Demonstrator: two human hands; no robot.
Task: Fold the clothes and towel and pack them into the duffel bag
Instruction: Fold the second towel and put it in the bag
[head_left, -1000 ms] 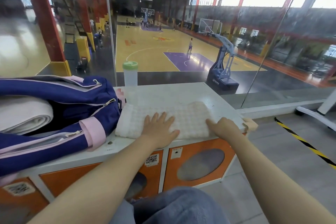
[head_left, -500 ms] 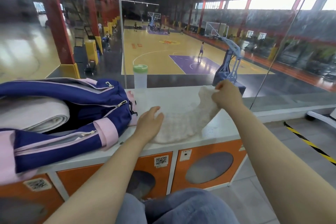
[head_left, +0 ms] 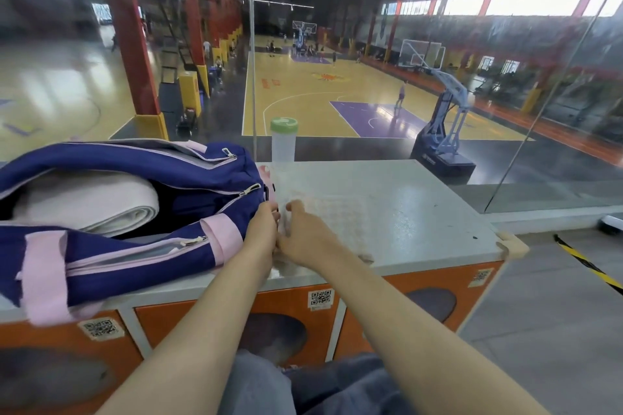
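Note:
A white waffle towel (head_left: 340, 222) lies folded over on the grey cabinet top (head_left: 431, 205), just right of the open blue duffel bag (head_left: 141, 259) with pink trim. A folded cream cloth (head_left: 87, 202) sits inside the bag. My left hand (head_left: 261, 232) and my right hand (head_left: 305, 234) meet at the towel's left edge, right beside the bag's end, fingers closed on the towel's edge. The towel under my hands is partly hidden and blurred.
A clear bottle with a green cap (head_left: 284, 141) stands at the back edge behind the towel. A glass wall rises directly behind the cabinet. Orange locker doors (head_left: 421, 300) face me below. Yellow-black floor tape (head_left: 588, 266) runs at the right.
My right hand lifted the towel's right edge and carried it over to the left, folding the towel in half. My left hand slid left to the bag's end. The view turned left.

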